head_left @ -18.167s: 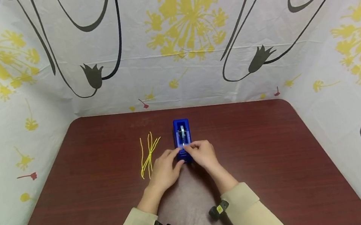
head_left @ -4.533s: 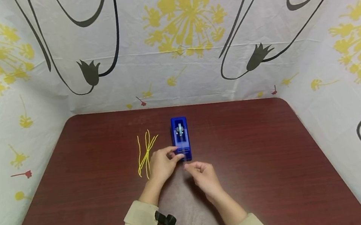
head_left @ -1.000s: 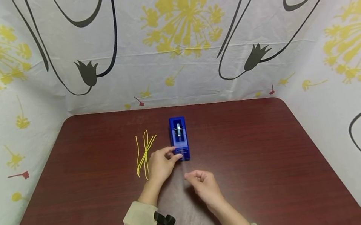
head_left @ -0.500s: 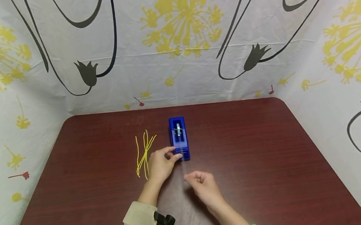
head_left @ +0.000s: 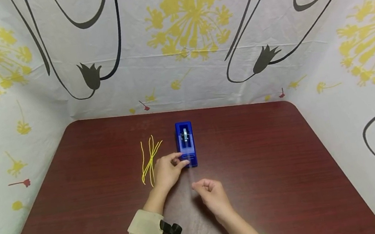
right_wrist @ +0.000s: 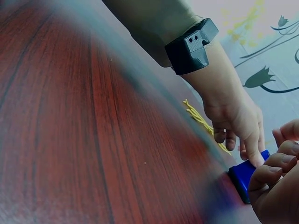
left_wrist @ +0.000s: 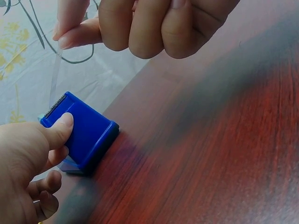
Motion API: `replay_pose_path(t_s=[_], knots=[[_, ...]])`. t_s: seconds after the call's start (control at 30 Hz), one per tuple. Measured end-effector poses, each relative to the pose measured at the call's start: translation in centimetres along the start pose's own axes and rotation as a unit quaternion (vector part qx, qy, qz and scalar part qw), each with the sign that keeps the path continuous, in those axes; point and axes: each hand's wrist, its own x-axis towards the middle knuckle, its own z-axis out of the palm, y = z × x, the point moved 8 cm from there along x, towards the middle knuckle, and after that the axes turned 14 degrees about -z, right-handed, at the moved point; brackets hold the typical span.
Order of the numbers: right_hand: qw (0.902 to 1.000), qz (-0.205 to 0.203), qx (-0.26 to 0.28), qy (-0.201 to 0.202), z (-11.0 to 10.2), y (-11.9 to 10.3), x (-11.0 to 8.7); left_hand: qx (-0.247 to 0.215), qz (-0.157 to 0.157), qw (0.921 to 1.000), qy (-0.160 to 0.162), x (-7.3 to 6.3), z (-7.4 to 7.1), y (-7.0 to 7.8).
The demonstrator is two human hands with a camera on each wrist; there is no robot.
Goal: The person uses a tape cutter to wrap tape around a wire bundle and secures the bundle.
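Note:
A blue tape dispenser (head_left: 186, 148) stands on the table with a roll of clear tape (head_left: 185, 134) in it. My left hand (head_left: 168, 171) grips its front end from the left, with the thumb (left_wrist: 64, 127) on the front face in the left wrist view. A strip of clear tape (left_wrist: 54, 79) runs from the toothed cutting edge (left_wrist: 56, 105) up to my right hand (head_left: 213, 195). That hand pinches the strip's end between thumb and forefinger, its other fingers curled, nearer to me than the dispenser.
Several thin yellow strings (head_left: 151, 162) lie crossed on the dark red-brown table (head_left: 272, 169), left of the dispenser and close to my left hand. Patterned white cloth (head_left: 128, 101) hangs behind the table and along both sides.
Since the earliest frame, my right hand has drawn back from the dispenser towards me, pulling out tape. Over the last second it moved only slightly further. My left hand has stayed at the dispenser.

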Motion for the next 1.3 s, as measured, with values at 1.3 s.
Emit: replay_pose_path(t_s=[1.3], knots=[[0.9998,0.019,0.007,-0.002,0.02,0.06,-0.95,-0.017,-0.013,0.9998,-0.006,-0.24,0.02,0.10]])
